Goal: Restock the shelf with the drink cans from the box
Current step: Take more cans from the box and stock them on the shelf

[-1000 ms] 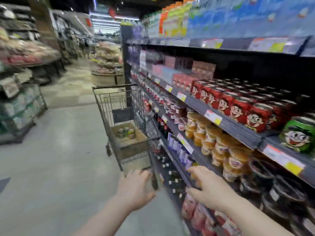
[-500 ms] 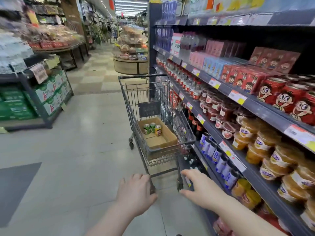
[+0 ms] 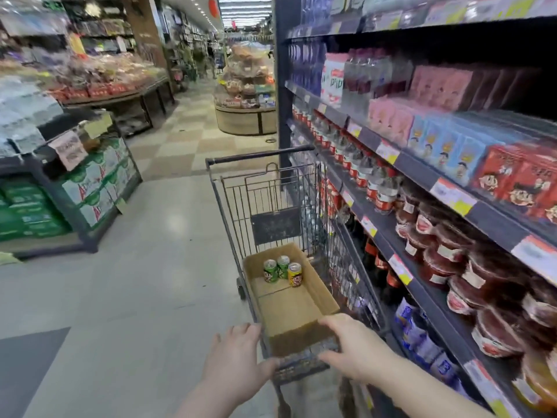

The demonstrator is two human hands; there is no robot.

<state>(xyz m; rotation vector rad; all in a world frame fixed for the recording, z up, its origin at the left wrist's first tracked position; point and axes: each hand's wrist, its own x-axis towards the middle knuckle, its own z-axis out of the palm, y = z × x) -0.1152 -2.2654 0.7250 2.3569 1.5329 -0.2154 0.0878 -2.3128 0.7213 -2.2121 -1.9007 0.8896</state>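
A wire shopping cart stands in the aisle beside the drink shelf on the right. An open cardboard box lies in the cart. Two green cans and one yellow can stand upright at the box's far end. My left hand holds the cart's near left corner, thumb over the rim. My right hand grips the near right end of the cart, fingers above and thumb below, at the box's near wall.
The shelf rows hold bottles, jars and red and blue cartons, with price tags along the edges. A display stand with green crates is on the left. A round display stands farther down the tiled aisle.
Both hands have reached forward and taken hold of the cart's near end. The view has come closer to the cart and turned more down the aisle.
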